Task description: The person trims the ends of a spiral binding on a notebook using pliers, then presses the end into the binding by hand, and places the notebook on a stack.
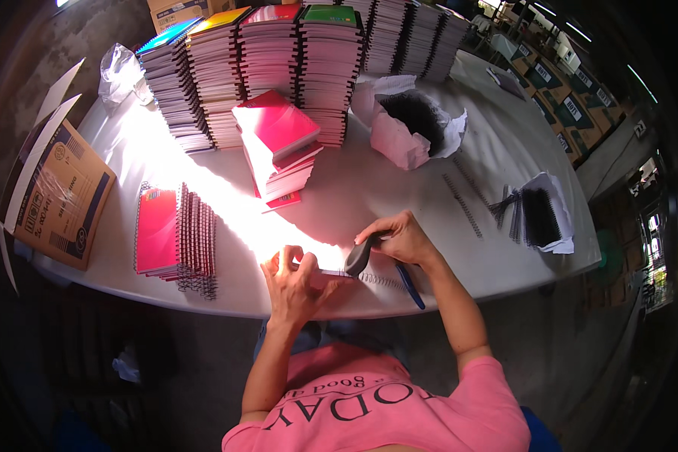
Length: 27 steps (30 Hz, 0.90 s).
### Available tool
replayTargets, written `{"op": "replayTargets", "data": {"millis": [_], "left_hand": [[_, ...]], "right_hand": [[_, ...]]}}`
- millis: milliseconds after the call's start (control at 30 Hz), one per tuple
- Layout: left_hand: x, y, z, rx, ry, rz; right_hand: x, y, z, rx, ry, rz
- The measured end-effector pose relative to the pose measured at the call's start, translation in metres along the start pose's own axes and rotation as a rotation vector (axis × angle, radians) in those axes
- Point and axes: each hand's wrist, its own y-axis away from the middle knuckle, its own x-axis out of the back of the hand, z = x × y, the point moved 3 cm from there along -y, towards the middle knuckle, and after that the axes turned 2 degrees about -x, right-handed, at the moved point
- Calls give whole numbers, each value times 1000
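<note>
My left hand (290,285) is closed on a small notebook (328,281) near the table's front edge, thumb and fingers pinching it. A thin wire coil (383,282) runs along the notebook and sticks out past its right end. My right hand (405,239) grips dark-handled pliers (359,258), their lower end at the coil where it leaves the notebook; the jaws are too hidden to make out. Just right of the coil lies a slim blue tool (410,287), perhaps a pen or cutter. Beyond my hands is an uneven stack of red-covered notebooks (282,132).
Bound red notebooks (157,230) lie at left beside an open cardboard box (66,197). Tall notebook stacks (271,71) line the far side. Black coils fill a paper wrapping (408,154) and another bundle (541,217) at right; loose coils (463,205) lie between. Cartons (572,105) stand beyond.
</note>
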Motion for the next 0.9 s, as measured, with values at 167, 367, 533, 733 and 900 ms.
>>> {"op": "replayTargets", "data": {"millis": [167, 367, 533, 733, 900], "left_hand": [[2, -2, -6, -43, 58, 22], [-2, 0, -15, 14, 133, -8], [3, -2, -27, 113, 337, 188], [-9, -2, -36, 181, 560, 169], [-17, -3, -42, 206, 679, 75]], "right_hand": [[-15, -3, -26, 168, -39, -140], [-25, -6, -32, 273, -34, -213], [-21, -17, -10, 147, -247, -88], [-25, -20, -9, 86, -66, 45], [-24, -30, -10, 57, 255, 102]]}}
